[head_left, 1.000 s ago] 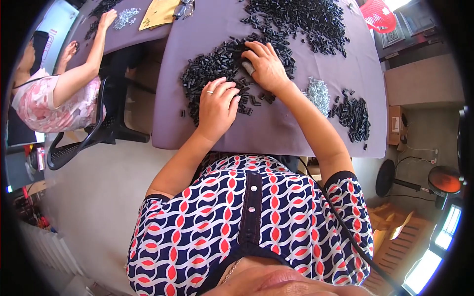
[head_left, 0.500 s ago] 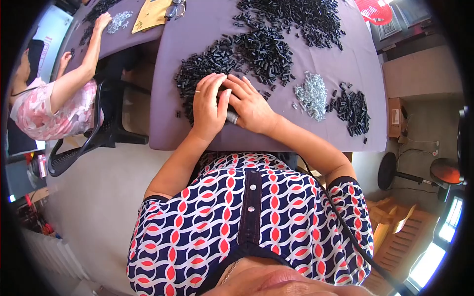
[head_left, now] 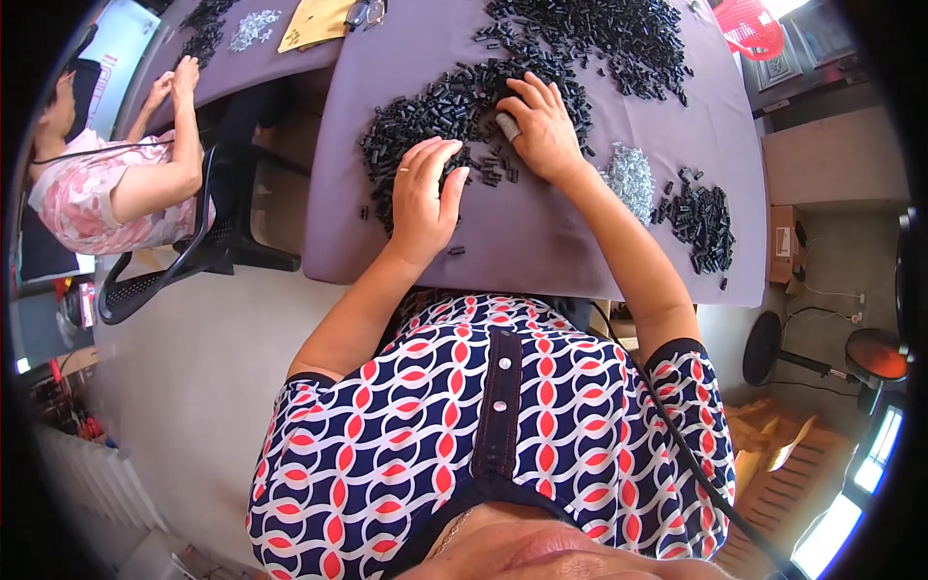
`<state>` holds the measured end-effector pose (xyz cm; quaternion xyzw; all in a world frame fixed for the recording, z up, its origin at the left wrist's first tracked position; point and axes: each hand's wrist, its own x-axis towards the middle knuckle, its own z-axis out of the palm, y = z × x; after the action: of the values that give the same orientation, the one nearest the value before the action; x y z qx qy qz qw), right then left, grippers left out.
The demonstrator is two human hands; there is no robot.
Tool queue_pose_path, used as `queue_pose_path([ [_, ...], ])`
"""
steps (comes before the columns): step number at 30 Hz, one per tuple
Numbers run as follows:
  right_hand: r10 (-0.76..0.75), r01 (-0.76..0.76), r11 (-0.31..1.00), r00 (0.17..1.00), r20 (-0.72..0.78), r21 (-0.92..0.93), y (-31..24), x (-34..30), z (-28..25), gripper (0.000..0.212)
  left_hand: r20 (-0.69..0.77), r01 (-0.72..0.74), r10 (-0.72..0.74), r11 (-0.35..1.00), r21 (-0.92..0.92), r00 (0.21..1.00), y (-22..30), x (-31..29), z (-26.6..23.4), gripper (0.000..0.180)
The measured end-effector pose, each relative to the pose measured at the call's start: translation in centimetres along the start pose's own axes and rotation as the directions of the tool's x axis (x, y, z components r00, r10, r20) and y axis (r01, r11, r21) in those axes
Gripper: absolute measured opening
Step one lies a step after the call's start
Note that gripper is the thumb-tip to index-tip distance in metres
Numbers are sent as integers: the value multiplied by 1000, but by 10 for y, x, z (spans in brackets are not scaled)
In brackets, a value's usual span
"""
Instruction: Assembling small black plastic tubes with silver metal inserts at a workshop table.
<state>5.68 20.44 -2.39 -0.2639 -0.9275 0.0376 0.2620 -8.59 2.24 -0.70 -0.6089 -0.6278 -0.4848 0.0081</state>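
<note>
A wide heap of small black tube-shaped pieces (head_left: pixel 420 116) lies on the cloth-covered table (head_left: pixel 551 242). My left hand (head_left: pixel 425 198) rests at the heap's near edge, fingers stretched out and thumb apart. Farther in, my right hand (head_left: pixel 546 135) touches the heap with its fingers spread, a grey cover on the thumb. Nothing shows held in either hand, though the undersides of the fingers are hidden. To the right of my right forearm sits a small pile of clear pieces (head_left: pixel 631 184), next to a smaller black pile (head_left: pixel 703 227).
More black pieces (head_left: pixel 619 48) cover the table's far side. At a second table on the left, a co-worker (head_left: pixel 121 188) sits on a black chair (head_left: pixel 227 208) by a yellow envelope (head_left: pixel 311 23) and eyeglasses (head_left: pixel 367 13). A pink basket (head_left: pixel 749 29) stands at far right.
My hands were cupped together at the heap's near edge; now they are apart. The right hand has moved forward and right onto the heap. The co-worker's hands have come together.
</note>
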Motion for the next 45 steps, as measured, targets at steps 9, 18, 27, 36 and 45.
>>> queue_pose_path([
  [9, -109, 112, 955, 994, -26, 276, -63, -7, -22, 46, -99, -87, 74, 988, -125, 992, 1, 0, -6, 31],
  [18, -195, 181, 954, 980, 39, 238, -68, -11, 0, 45, -84, -155, 145, 981, -120, 986, 4, 1, -7, 29],
  [27, 34, -28, 970, 999, -21, 241, -17, -50, -87, 34, -57, -126, 119, 980, -151, 991, 2, 0, -3, 22],
  [36, 311, -311, 949, 950, 8, 49, -13, -161, -133, 33, 248, -201, 152, 962, 186, 957, 10, -2, 6, 20],
  [45, 350, -351, 934, 936, 32, 65, -25, -180, -113, 51, 523, -224, 56, 938, 265, 850, 23, 16, 1, 24],
])
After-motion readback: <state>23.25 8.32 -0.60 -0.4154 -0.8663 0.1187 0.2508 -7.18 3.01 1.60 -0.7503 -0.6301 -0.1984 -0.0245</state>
